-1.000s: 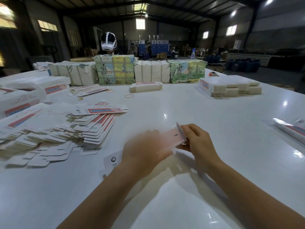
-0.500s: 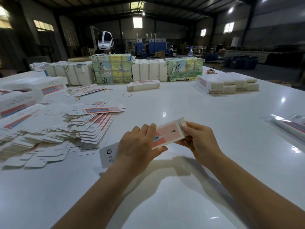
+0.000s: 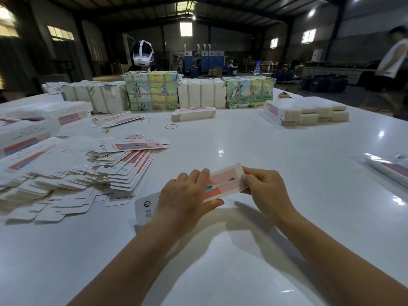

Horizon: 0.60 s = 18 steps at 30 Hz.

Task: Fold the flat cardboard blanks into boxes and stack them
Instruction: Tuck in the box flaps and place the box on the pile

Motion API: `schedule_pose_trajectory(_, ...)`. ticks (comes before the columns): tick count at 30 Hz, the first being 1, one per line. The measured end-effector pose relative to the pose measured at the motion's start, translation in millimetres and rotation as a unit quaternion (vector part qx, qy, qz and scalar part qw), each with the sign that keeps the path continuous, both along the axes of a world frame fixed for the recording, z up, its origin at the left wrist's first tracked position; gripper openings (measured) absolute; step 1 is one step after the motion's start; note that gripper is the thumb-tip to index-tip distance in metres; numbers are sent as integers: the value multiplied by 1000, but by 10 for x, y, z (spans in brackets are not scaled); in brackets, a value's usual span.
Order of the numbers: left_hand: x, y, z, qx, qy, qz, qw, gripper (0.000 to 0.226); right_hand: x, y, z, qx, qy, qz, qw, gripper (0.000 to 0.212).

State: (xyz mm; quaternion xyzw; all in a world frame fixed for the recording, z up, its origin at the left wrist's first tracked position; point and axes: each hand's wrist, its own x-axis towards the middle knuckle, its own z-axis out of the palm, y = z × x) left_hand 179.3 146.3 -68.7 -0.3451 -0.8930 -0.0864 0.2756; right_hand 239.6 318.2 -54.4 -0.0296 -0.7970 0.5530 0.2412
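left hand (image 3: 187,195) and right hand (image 3: 263,186) both curl their fingers round a pink and white cardboard blank (image 3: 223,183) held just above a white table (image 3: 287,164); loose blanks (image 3: 92,171) lie left, bundled stacks (image 3: 201,96) far behind

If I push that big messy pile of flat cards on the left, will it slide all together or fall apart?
Probably fall apart: the pile of flat blanks is already fanned out loosely, so cards would likely slip over each other. The white table looks glossy, so bottom ones may skid easily. Each blank looks thin, so probably light and a bit bendy.
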Motion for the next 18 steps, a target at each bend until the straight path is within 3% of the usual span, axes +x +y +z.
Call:
schedule_pose_trajectory(5, 62, 37, 76, -8, 8, 30, 999, 67, 33, -71, -27, 125, 32, -16, 992, 26)
schedule_pose_trajectory(9, 96, 72, 80, -16, 63, 36, 997, 62, 47, -165, -28, 90, -11, 18, 996, 16)
schedule_pose_trajectory(14, 92, 67, 88, -22, 36, 65, 997, 65, 41, -215, -70, 17, -70, 85, 994, 77)
schedule_pose_trajectory(18, -19, -8, 28, -37, 9, 79, 996, 72, -23, -145, -141, -42, -84, 167, 981, 95)
